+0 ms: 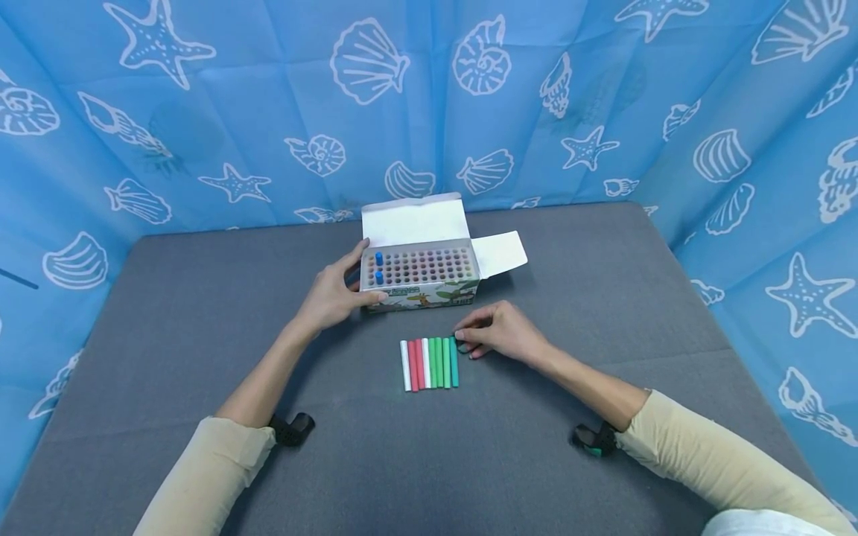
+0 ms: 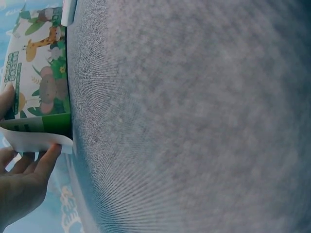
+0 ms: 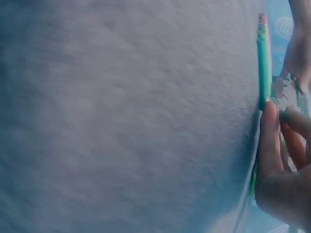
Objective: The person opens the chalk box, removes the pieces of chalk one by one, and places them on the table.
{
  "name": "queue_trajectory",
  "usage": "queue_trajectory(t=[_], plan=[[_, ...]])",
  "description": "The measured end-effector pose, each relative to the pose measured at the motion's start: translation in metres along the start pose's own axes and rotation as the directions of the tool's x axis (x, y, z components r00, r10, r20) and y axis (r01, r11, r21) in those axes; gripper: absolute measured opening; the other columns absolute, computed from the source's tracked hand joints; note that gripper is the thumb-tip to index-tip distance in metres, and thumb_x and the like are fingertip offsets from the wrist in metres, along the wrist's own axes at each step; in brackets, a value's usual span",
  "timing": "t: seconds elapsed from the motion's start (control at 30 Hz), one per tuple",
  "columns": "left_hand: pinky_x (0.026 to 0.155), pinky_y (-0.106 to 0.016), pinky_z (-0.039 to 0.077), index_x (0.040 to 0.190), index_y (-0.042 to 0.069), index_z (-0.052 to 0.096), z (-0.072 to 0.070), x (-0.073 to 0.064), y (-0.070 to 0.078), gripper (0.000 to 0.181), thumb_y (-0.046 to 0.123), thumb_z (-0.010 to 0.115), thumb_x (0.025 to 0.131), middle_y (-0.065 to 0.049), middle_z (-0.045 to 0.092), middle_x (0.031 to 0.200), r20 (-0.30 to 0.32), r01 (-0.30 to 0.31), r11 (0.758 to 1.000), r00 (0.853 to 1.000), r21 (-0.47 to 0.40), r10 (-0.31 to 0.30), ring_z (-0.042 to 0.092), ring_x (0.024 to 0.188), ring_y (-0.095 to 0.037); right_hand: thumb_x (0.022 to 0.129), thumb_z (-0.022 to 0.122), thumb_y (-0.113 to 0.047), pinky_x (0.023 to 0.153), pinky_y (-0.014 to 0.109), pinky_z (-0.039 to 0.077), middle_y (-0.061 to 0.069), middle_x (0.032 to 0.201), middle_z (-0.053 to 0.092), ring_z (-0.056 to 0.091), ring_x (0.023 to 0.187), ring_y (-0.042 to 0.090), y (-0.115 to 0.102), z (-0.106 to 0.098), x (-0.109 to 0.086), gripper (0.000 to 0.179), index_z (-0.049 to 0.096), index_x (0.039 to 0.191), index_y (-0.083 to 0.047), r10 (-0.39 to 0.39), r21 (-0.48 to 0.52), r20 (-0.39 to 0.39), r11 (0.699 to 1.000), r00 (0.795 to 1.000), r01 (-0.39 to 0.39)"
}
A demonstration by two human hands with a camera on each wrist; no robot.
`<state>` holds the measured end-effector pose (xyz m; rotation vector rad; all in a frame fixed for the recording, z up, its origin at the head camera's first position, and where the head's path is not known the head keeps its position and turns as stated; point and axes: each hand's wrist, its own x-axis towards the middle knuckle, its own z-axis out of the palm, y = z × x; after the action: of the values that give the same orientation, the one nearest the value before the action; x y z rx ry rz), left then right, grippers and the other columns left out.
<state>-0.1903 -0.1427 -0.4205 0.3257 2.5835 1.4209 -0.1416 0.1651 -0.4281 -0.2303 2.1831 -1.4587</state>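
Observation:
A chalk box (image 1: 421, 296) with animal pictures stands at the back of the table, its lid raised. Two blue chalk sticks (image 1: 379, 277) poke up from holes at its left end. My left hand (image 1: 333, 292) grips that end, thumb along the front and fingers round the side; in the left wrist view its fingers touch a white side flap (image 2: 36, 141). In front of the box lies a row of chalk sticks: white (image 1: 405, 365), red (image 1: 416, 365), white, several green (image 1: 439, 363). My right hand (image 1: 501, 331) pinches the upper end of the teal chalk stick (image 1: 454, 368) at the row's right end.
The box's lid (image 1: 415, 222) leans back toward the blue curtain (image 1: 429, 112), which surrounds the back and sides. A white side flap (image 1: 499, 254) sticks out to the right. Grey cloth covers the table (image 1: 429, 461). Dark cameras (image 1: 293, 429) are strapped at the wrists.

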Motion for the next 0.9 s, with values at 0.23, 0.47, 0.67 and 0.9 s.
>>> queue_trajectory(t=[0.23,0.47,0.67,0.9], plan=[[0.110,-0.040,0.045,0.160,0.021,0.019,-0.001,0.000,0.001,0.098,0.019,0.082,0.084,-0.013,0.035,0.157,-0.001,0.000,1.000,1.000,-0.002,0.000,0.033,0.144,-0.029,0.094,0.070,-0.012,0.070,0.041,0.064,0.015,0.103,0.073,0.072,0.081,0.029,-0.018,-0.007,0.003,0.023,0.073,0.112,0.002,-0.165,-0.035,0.079,0.985,0.983,0.168],[0.111,-0.040,0.045,0.160,0.021,0.020,-0.002,0.000,0.001,0.098,0.017,0.082,0.084,-0.014,0.036,0.157,0.002,0.006,1.000,1.000,-0.011,-0.006,0.034,0.144,-0.029,0.094,0.070,-0.009,0.075,0.047,0.063,0.023,0.110,0.069,0.070,0.088,0.033,-0.038,-0.014,0.011,0.024,0.071,0.115,0.003,-0.258,-0.019,0.100,0.965,0.961,0.261],[0.110,-0.039,0.045,0.160,0.023,0.020,-0.002,0.000,0.002,0.098,0.018,0.082,0.084,-0.014,0.035,0.157,-0.002,0.009,1.000,1.000,-0.007,-0.009,0.034,0.144,-0.030,0.092,0.070,-0.005,0.078,0.047,0.062,0.019,0.107,0.070,0.071,0.087,0.029,-0.053,-0.017,0.021,0.024,0.070,0.115,0.003,-0.324,-0.035,0.031,0.945,0.946,0.325],[0.110,-0.039,0.045,0.160,0.024,0.019,-0.002,0.000,0.001,0.099,0.018,0.082,0.084,-0.014,0.033,0.158,0.006,0.012,1.000,1.000,-0.015,-0.012,0.033,0.144,-0.030,0.091,0.070,-0.002,0.080,0.035,0.063,0.017,0.113,0.069,0.070,0.096,0.026,-0.065,-0.016,0.036,0.026,0.070,0.117,0.001,-0.382,-0.066,-0.019,0.923,0.924,0.380]])
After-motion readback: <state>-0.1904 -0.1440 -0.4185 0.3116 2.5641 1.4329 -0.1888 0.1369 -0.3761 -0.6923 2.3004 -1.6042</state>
